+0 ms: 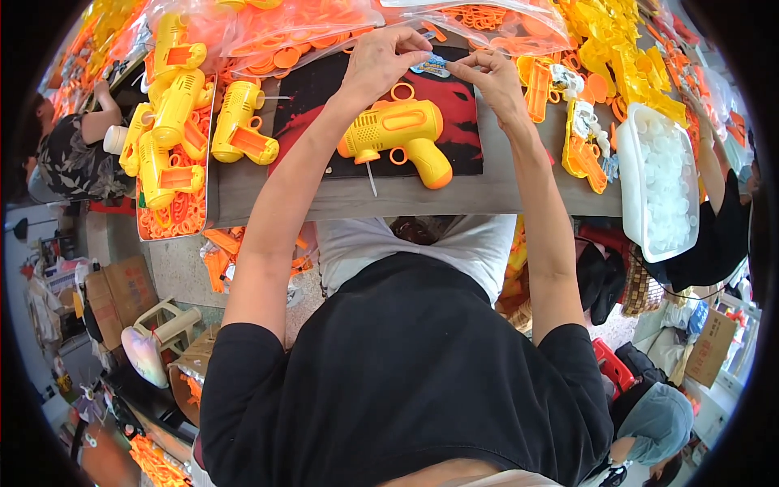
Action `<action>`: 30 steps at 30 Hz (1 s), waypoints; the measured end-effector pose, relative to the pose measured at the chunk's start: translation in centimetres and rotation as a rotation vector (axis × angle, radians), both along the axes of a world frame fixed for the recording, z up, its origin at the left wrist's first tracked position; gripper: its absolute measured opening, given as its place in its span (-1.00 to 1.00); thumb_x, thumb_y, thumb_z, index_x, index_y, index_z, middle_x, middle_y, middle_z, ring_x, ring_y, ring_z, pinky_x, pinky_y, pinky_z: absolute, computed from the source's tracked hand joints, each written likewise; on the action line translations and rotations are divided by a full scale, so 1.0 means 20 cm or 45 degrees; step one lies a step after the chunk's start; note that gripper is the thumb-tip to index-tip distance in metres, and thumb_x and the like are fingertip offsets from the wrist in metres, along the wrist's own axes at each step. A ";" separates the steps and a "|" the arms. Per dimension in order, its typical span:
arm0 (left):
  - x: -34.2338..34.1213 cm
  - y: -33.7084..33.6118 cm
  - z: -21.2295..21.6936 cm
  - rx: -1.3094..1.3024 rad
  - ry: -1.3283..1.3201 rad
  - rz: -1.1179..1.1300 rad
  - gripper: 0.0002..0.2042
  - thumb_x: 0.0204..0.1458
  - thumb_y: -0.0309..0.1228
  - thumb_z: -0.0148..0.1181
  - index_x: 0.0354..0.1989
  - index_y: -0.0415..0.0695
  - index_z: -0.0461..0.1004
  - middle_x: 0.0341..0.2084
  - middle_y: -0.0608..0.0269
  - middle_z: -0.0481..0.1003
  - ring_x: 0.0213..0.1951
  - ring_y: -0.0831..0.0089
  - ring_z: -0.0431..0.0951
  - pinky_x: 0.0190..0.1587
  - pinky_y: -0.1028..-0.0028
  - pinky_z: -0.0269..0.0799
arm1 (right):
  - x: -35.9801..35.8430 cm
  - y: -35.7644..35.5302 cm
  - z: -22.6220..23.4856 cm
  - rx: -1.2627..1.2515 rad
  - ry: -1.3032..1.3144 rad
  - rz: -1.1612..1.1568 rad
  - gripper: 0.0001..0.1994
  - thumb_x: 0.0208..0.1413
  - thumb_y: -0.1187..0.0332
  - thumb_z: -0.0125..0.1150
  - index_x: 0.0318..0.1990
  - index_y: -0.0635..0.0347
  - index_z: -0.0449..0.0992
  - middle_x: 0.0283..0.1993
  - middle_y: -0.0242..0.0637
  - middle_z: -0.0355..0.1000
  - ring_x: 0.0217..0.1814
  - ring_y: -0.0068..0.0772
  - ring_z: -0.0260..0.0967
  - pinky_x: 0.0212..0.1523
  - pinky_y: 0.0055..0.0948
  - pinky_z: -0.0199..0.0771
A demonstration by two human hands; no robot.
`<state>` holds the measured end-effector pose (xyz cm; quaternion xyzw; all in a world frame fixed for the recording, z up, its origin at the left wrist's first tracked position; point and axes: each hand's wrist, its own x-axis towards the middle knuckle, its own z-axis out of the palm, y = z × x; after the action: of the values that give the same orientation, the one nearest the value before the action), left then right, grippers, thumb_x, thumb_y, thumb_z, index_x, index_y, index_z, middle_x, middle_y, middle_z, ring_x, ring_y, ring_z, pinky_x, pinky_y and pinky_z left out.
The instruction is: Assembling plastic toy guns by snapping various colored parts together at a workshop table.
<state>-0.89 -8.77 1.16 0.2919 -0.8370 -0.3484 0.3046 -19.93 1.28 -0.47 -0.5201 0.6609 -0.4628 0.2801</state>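
Observation:
A small blue and white sticker (432,66) is held up between my two hands, above the far part of a black and red mat (462,150). My left hand (385,61) pinches its left end with thumb and forefinger. At the other end, the fingertips of my right hand (492,79) are closed on its edge. Just nearer to me, a yellow toy bubble gun (398,130) lies on its side on the mat, its orange-ended handle pointing toward me at the right. Orange rings stick out of it, and a thin metal rod extends from its near side.
At left, a tray of orange parts (174,223) carries several yellow gun bodies, with another yellow gun body (239,122) beside it. Bags of orange parts (300,36) line the back. To the right are half-built guns (583,150) and a white tub (633,174) of translucent cups.

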 end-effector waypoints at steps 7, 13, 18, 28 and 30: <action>0.05 -0.02 0.02 0.339 0.260 -0.173 -0.77 0.09 -0.39 0.30 -0.10 -0.17 0.60 -0.33 0.40 0.59 -0.25 0.65 0.52 -0.15 0.60 0.43 | 0.01 0.00 0.01 -0.225 -0.279 0.068 -0.74 -0.04 0.17 0.46 -0.32 0.16 0.69 -0.40 -0.48 0.39 -0.23 -0.59 0.25 -0.18 -0.51 0.25; 0.03 -0.06 0.02 0.765 0.314 -0.234 -0.74 0.11 -0.35 0.29 -0.03 -0.12 0.57 -0.26 0.44 0.56 -0.19 0.67 0.50 -0.10 0.60 0.41 | -0.04 -0.06 0.03 0.143 -0.767 0.149 -0.79 0.05 0.23 0.42 -0.26 0.12 0.61 -0.35 -0.61 0.39 -0.30 -0.72 0.28 -0.29 -0.61 0.26; -0.03 -0.11 -0.05 1.392 0.678 -0.390 -0.71 0.12 -0.34 0.28 0.02 -0.09 0.53 -0.26 0.45 0.54 -0.22 0.65 0.50 -0.07 0.57 0.40 | -0.03 -0.16 -0.07 0.302 -1.414 0.295 -0.79 0.09 0.27 0.38 -0.16 0.07 0.56 -0.32 -0.52 0.44 -0.32 -0.64 0.32 -0.33 -0.55 0.30; -0.03 -0.16 -0.11 0.331 0.086 0.013 -0.75 0.06 -0.35 0.31 -0.08 -0.10 0.60 -0.28 0.34 0.60 -0.22 0.63 0.53 -0.12 0.59 0.40 | 0.00 -0.18 -0.12 -0.408 0.251 -0.229 -0.78 -0.02 0.24 0.43 -0.32 0.20 0.69 -0.28 -0.40 0.45 -0.29 -0.52 0.37 -0.16 -0.53 0.38; -0.03 -0.15 -0.09 0.324 0.075 -0.007 -0.75 0.06 -0.36 0.31 -0.08 -0.11 0.60 -0.27 0.34 0.60 -0.23 0.61 0.54 -0.11 0.56 0.42 | 0.01 -0.17 -0.13 -0.489 0.343 -0.256 -0.78 -0.01 0.22 0.42 -0.35 0.20 0.68 -0.35 -0.50 0.48 -0.31 -0.60 0.36 -0.17 -0.62 0.33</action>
<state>-1.52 -11.81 -0.72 0.3154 -0.7776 -0.4610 0.2887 -19.81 -2.12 -3.15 -0.5525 0.6404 -0.5320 0.0381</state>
